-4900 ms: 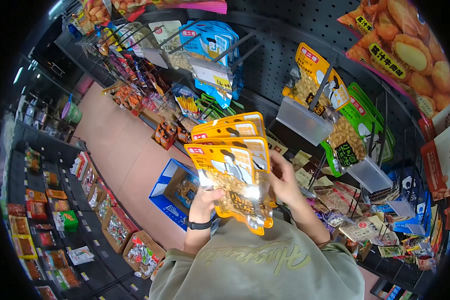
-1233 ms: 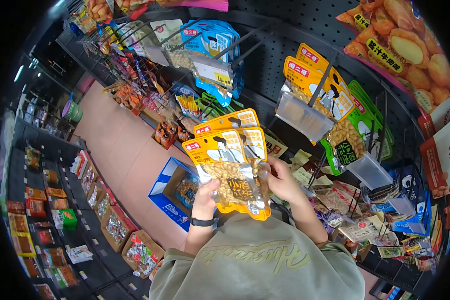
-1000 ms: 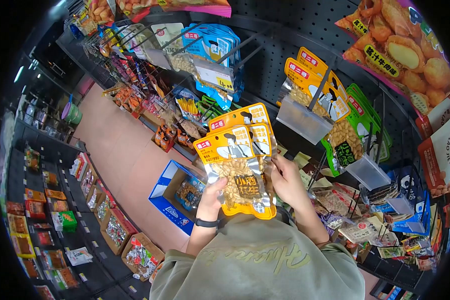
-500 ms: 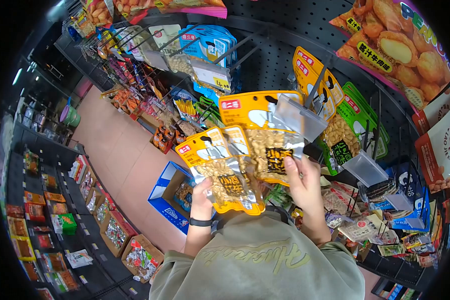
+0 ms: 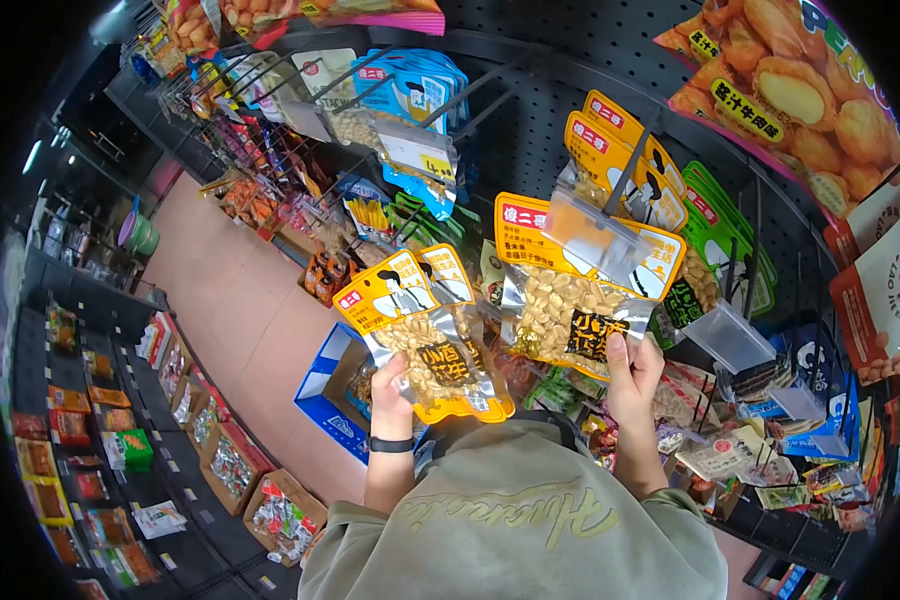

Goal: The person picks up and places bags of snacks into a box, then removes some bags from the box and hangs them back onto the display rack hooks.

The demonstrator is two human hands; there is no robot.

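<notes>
My left hand [image 5: 390, 393], with a black band at its wrist, is closed on the lower left edge of a couple of overlapping peanut packets [image 5: 425, 335] with yellow tops and clear windows. My right hand [image 5: 634, 378] pinches the lower right corner of another such peanut packet [image 5: 550, 310], thumb on its front. That packet's yellow header overlaps the clear tag holder [image 5: 598, 238] at the end of a display hook. More yellow packets [image 5: 635, 160] hang on the hook behind, beside green packets [image 5: 735, 235].
Blue packets [image 5: 410, 90] hang on hooks to the upper left, above a price tag [image 5: 417, 155]. Large peanut snack bags [image 5: 780, 100] jut out at the upper right. A blue carton [image 5: 330, 415] stands on the tiled floor [image 5: 240, 310]. Low shelves [image 5: 185, 475] line the left side.
The packet in my right hand has moved right and tilted, its top now lower at the right. The packets in my left hand have shifted slightly left, widening the gap between the two.
</notes>
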